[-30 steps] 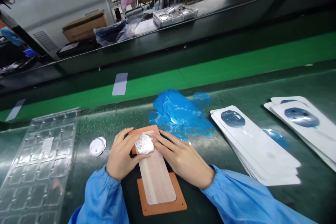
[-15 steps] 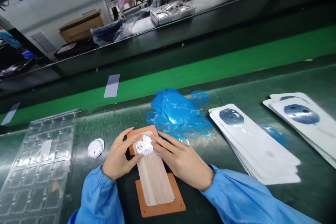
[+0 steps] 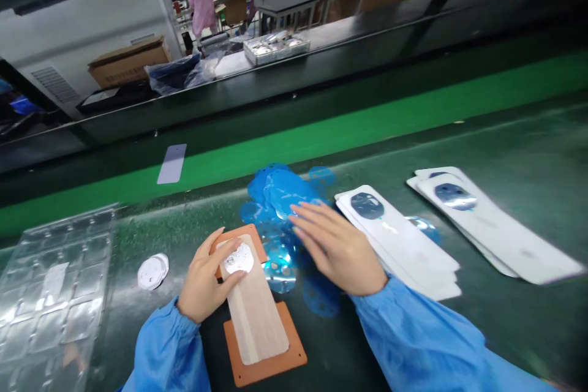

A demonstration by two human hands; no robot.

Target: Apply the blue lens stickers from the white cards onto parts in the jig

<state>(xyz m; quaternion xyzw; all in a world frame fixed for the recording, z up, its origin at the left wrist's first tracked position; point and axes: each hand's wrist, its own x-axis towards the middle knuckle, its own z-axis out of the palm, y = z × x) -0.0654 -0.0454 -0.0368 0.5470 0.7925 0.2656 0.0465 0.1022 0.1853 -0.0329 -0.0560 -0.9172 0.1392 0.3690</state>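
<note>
My left hand (image 3: 206, 282) rests at the upper end of a pale wooden block (image 3: 260, 324) on an orange-brown base plate (image 3: 294, 343). Its thumb and a finger press on opposite edges of a round silvery-white disc (image 3: 239, 257), which lies on the block. My right hand (image 3: 342, 248) is held over blue round films (image 3: 278, 190), its fingers stretched out, and nothing shows in them. Beside the block lies a shiny blue film disc (image 3: 279, 266); another blue film (image 3: 321, 297) is below my right hand.
White phone-shaped panels with dark round camera areas form a near stack (image 3: 399, 239) and a farther stack (image 3: 500, 226) on the right. On the left are small white discs (image 3: 153, 271) and a clear compartment tray (image 3: 82, 282). A pale panel (image 3: 172, 163) lies on the green strip.
My right hand has left the silvery disc and moved right, over the blue films. My left hand stays at the disc. The whole view has shifted with the head.
</note>
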